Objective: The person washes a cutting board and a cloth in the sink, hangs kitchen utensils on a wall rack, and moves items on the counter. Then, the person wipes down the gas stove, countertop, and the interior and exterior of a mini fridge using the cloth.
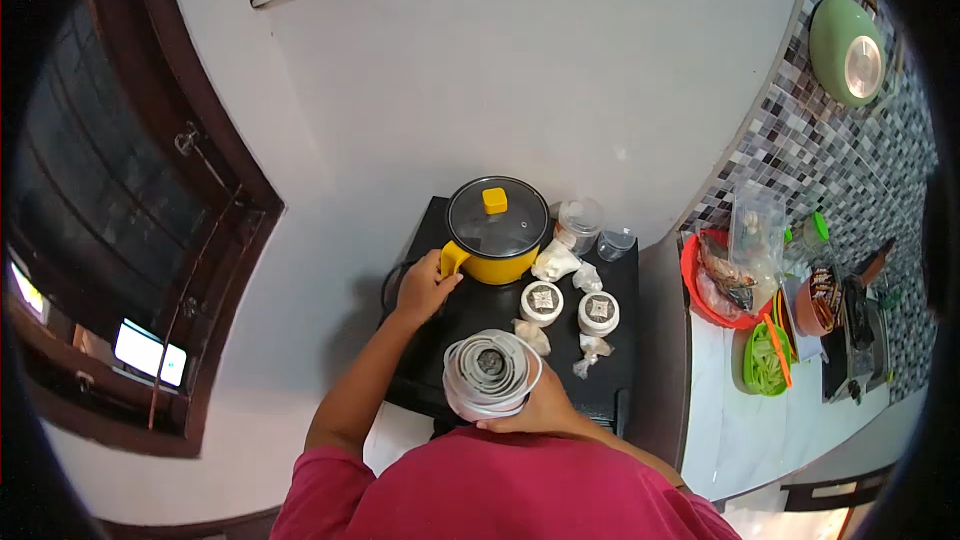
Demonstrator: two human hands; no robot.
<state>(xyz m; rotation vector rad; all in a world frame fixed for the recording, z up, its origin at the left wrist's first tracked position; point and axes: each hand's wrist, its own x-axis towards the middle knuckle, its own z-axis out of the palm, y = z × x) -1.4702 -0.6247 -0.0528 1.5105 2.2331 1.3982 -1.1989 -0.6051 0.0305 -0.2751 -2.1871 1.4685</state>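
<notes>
A yellow pot (500,268) with a glass lid (510,225) and a yellow knob stands on the black tabletop. My left hand (425,288) is closed around the pot's yellow handle (453,258). Close to my body, my right hand (548,402) grips a white round thing (468,395) made of nested rings, like a stack of containers; its exact kind is unclear. Two white jars (542,303) with patterned lids sit right of the pot, among knotted plastic bags (556,261) of white stuff.
Clear plastic jars (578,225) stand behind the bags. On the right-hand counter (720,430) are a red basin (690,275) with fish, a green basket (748,375) of cut vegetables, and an orange-handled knife (777,348). A green pan (838,50) hangs on the tiled wall.
</notes>
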